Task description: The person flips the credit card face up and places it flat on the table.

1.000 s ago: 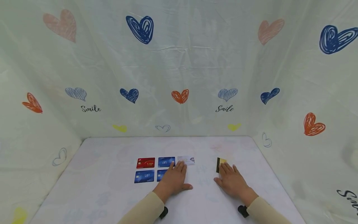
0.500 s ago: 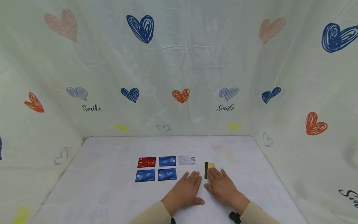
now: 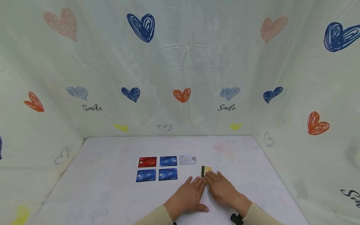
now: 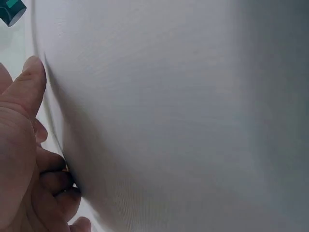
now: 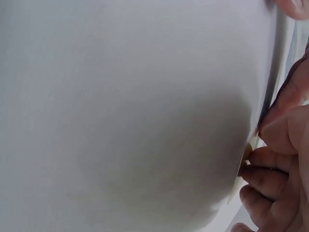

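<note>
A yellow card with a black stripe (image 3: 202, 171) lies on the white tabletop, partly covered by my right hand (image 3: 223, 190). That hand's fingers press on its right part from above, and a thin pale edge of the card (image 5: 233, 191) shows beside the fingers in the right wrist view. My left hand (image 3: 189, 196) lies palm down with fingers extended, its fingertips right at the near left edge of the card. Its thumb points toward the right hand. In the left wrist view the left fingers (image 4: 53, 193) rest along the table surface.
Left of the hands lie a red VIP card (image 3: 147, 162), an upside-down blue card (image 3: 168, 161) and a silver card (image 3: 187, 160) in a row. Two blue VIP cards, one left (image 3: 146, 175) and one right (image 3: 167, 174), form a nearer row. A heart-printed curtain (image 3: 180, 68) encloses the table.
My right hand has slid the yellow card leftward and slightly nearer. My left hand has left the laid-out cards, moving right and nearer, to meet the right hand at the yellow card.
</note>
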{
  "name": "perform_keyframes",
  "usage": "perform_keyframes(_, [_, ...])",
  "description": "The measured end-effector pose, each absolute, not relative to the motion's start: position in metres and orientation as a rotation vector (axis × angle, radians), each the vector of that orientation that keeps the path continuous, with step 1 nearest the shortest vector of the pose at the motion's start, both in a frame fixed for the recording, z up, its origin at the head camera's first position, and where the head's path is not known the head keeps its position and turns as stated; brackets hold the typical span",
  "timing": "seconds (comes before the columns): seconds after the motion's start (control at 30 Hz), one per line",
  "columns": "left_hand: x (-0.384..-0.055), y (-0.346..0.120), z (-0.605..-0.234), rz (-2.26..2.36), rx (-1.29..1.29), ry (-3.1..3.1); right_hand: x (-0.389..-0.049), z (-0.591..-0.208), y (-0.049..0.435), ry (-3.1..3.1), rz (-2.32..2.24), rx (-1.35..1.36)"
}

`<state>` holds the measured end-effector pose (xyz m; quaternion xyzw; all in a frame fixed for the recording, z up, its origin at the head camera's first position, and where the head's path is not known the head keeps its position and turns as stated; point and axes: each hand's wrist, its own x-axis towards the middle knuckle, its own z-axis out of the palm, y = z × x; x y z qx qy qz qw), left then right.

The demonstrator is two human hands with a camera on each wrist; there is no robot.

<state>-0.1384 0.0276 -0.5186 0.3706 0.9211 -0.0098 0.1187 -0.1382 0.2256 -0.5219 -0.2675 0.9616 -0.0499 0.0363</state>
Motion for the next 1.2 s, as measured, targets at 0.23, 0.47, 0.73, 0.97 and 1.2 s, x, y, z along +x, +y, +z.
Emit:
perform_keyframes(0.23, [-0.132,0.002,-0.517,-0.024,1.001,2.776,-0.126,-0.519,0.21,2.957,-0.077,-1.019])
perform_keyframes(0.47, [-0.124,-0.029,-0.52,0.055,0.897,2.756,-0.113,-0.52,0.186,2.888,-0.015,-1.069])
perform_keyframes(0.73, [-0.115,-0.061,-0.519,0.159,0.795,2.687,-0.108,-0.517,0.167,2.773,-0.105,-1.141])
perform_keyframes(0.97, [-0.12,-0.082,-0.516,0.255,0.754,2.651,-0.129,-0.519,0.162,2.869,-0.162,-1.113])
perform_keyframes(1.2, [-0.118,-0.08,-0.517,0.274,0.694,2.822,-0.145,-0.52,0.154,2.921,-0.199,-0.967])
